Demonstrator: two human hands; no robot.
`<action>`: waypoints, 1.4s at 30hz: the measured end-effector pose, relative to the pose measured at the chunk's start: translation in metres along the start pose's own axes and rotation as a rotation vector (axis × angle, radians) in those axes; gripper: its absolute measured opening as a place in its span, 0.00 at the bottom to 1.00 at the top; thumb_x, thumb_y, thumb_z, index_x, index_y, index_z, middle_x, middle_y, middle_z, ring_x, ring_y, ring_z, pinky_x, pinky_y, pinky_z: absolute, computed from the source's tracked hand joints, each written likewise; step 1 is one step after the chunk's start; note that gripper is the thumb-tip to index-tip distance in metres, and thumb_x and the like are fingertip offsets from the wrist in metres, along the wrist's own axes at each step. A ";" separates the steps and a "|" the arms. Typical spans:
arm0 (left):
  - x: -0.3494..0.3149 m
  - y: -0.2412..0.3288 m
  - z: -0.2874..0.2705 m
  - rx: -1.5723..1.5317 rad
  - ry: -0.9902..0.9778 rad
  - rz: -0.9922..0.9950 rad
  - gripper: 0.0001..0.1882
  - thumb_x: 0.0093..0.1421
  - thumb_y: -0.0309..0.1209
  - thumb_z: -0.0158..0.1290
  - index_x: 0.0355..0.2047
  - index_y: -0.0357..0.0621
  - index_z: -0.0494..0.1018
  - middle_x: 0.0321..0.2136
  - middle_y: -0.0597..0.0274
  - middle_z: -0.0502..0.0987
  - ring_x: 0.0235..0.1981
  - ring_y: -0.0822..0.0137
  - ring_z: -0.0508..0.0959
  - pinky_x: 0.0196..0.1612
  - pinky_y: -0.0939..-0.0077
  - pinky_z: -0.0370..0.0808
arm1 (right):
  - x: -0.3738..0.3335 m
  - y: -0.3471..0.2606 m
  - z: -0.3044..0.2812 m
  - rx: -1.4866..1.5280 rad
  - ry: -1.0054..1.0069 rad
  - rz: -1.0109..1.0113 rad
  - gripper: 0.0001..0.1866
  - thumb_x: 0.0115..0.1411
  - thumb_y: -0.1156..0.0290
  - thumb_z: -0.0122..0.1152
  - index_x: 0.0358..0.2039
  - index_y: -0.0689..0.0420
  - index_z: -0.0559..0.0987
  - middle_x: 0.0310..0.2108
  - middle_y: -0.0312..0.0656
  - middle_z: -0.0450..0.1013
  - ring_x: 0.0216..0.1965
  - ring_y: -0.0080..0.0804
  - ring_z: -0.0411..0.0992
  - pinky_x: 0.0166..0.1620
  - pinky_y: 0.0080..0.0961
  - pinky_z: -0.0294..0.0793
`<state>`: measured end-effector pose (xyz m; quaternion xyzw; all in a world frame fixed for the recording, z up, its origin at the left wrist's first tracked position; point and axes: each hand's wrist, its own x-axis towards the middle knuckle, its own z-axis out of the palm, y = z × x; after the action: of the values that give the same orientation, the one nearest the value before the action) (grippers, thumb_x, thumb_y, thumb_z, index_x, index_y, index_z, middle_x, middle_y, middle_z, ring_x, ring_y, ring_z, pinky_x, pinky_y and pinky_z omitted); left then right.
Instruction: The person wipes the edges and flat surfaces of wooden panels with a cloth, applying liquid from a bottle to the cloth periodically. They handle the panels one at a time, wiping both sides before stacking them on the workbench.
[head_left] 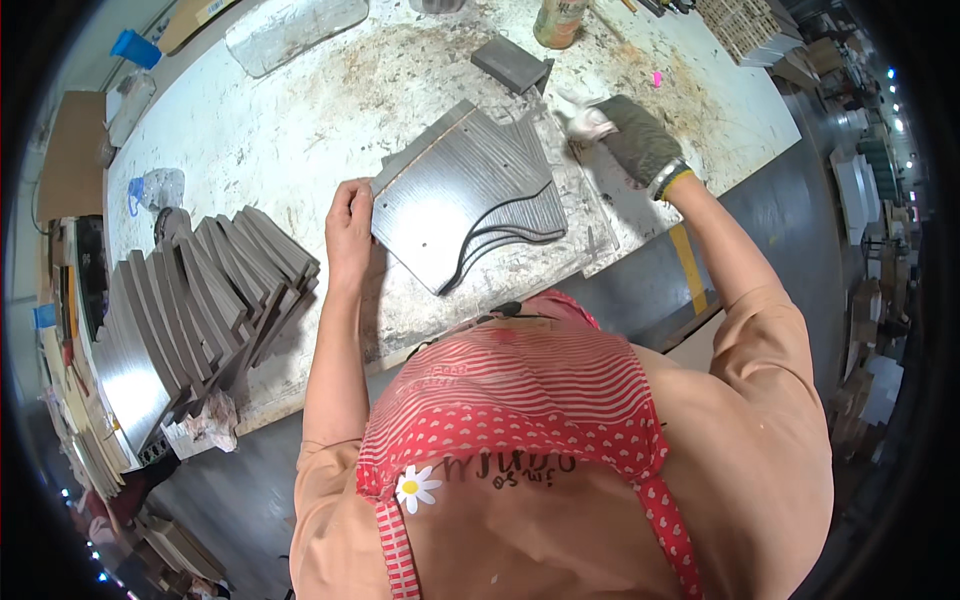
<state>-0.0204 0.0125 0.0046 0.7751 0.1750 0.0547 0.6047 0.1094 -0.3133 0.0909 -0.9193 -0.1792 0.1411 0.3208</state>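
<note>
In front of me lies a small stack of grey wood-grain panels (430, 205) with a wavy cut-out along the near right side. The top panel is smooth and shiny, with small holes in it. My bare left hand (349, 225) grips the left edge of the stack, fingers curled and partly hidden. Beyond the stack's right side, my right hand (643, 145), in a dark work glove with a yellow-edged cuff, is closed around a crumpled white rag (588, 122). The rag is apart from the panels and looks slightly blurred.
Many more curved grey panels (200, 300) stand leaning in a row at the left of the stained white table (290, 130). A dark rectangular block (510, 65) and a jar (558, 22) sit at the back. A blue cup (136, 48) is far left, stacked slats (745, 30) far right.
</note>
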 end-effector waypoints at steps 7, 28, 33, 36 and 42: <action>-0.022 0.015 0.002 -0.448 -0.078 -0.393 0.16 0.61 0.33 0.51 0.45 0.38 0.67 0.31 0.67 0.73 0.27 0.77 0.70 0.30 0.83 0.68 | -0.031 -0.050 0.051 -0.439 0.102 -0.718 0.12 0.59 0.71 0.44 0.41 0.55 0.75 0.41 0.41 0.72 0.45 0.33 0.70 0.50 0.31 0.68; 0.315 0.015 -0.086 -0.726 0.377 0.135 0.16 0.60 0.29 0.53 0.48 0.42 0.67 0.41 0.60 0.74 0.43 0.65 0.72 0.47 0.68 0.69 | -0.060 0.038 -0.007 0.244 0.411 0.158 0.14 0.59 0.70 0.54 0.44 0.61 0.72 0.37 0.47 0.73 0.39 0.31 0.71 0.44 0.27 0.68; 0.347 0.017 -0.089 -0.379 0.609 0.256 0.19 0.55 0.32 0.58 0.44 0.37 0.67 0.36 0.59 0.73 0.37 0.68 0.72 0.41 0.74 0.70 | -0.083 0.062 0.010 -0.620 0.426 -0.186 0.15 0.58 0.73 0.55 0.45 0.64 0.73 0.35 0.47 0.73 0.38 0.31 0.71 0.43 0.24 0.69; 0.348 0.009 -0.090 -0.325 0.730 0.144 0.26 0.52 0.33 0.61 0.47 0.38 0.62 0.42 0.54 0.69 0.39 0.65 0.72 0.41 0.72 0.72 | -0.050 0.013 0.038 0.560 0.278 0.198 0.14 0.59 0.72 0.51 0.46 0.61 0.73 0.37 0.47 0.74 0.39 0.33 0.72 0.43 0.25 0.70; 0.231 0.048 -0.021 -0.263 0.443 0.127 0.26 0.57 0.39 0.54 0.49 0.38 0.61 0.50 0.47 0.66 0.47 0.57 0.72 0.44 0.70 0.74 | -0.032 0.013 0.011 -0.239 0.279 -0.200 0.14 0.59 0.71 0.50 0.45 0.59 0.74 0.40 0.47 0.73 0.40 0.37 0.73 0.46 0.30 0.71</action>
<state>0.1989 0.1001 0.0266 0.6682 0.2456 0.2830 0.6427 0.0797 -0.3303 0.0787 -0.9390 -0.2389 -0.0426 0.2438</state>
